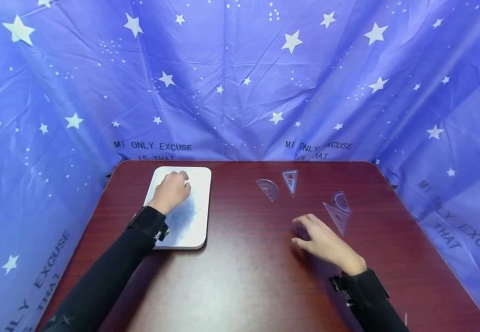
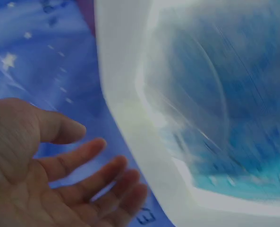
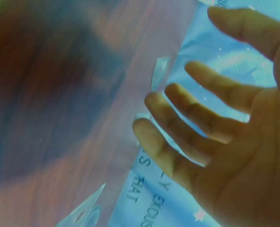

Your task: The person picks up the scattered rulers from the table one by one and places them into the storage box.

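My left hand (image 1: 171, 191) is over a white rounded tray (image 1: 205, 203) with a blue patterned inside, on the left of the table. In the left wrist view its fingers are loosely bent and apart, with nothing between them. A faint clear curved outline (image 2: 221, 90) shows against the tray's blue inside. My right hand (image 1: 323, 242) hovers above the table, relaxed and holding nothing. Beyond it lie a clear protractor (image 1: 268, 190) and a narrow clear set square (image 1: 291, 182). Nearest its fingers, to the right, a clear triangle (image 1: 336, 218) overlaps another clear set square (image 1: 344, 201) with a curved scale.
The dark red wooden table (image 1: 240, 240) has a glossy top. A blue-purple star-printed curtain (image 1: 231, 83) rises behind its back edge and along both sides. Black bands are strapped round both wrists.
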Demonstrator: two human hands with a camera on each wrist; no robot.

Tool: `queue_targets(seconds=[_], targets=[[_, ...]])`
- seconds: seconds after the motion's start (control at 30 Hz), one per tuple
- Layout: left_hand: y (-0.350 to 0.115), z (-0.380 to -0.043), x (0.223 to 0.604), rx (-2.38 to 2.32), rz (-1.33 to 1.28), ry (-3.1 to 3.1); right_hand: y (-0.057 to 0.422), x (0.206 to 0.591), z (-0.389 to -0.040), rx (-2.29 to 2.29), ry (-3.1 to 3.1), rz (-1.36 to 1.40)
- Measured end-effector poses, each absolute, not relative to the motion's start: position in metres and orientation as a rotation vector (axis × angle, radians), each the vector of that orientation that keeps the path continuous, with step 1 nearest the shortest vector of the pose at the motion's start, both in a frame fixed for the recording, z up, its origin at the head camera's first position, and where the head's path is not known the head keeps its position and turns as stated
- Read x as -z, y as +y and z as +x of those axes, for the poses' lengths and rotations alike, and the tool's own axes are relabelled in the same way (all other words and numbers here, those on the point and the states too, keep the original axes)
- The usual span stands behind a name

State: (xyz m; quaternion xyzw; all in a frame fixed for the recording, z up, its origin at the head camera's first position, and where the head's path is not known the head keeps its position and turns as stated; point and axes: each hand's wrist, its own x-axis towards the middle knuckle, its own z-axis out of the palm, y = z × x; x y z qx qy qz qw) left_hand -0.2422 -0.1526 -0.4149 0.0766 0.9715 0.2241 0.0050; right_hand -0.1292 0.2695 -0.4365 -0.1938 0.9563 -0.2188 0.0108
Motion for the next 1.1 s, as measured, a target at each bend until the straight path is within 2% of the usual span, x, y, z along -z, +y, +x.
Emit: queue_targets(seconds=[0.37,0.67,1.1], targets=[[-0.121,-0.203,0.393,-0.607,0.249,3.202,0.227,0.438,-0.185,0.74,3.009,-0.438],[-0.09,-0.174,0.393,-0.461,0.335,3.285,0.208,0.441,-0.223,0.69,3.017,-0.354],[-0.062,-0.15,0.402,-0.739,0.303,3.284,0.184,0.464,-0.262,0.618,3.061,-0.216]])
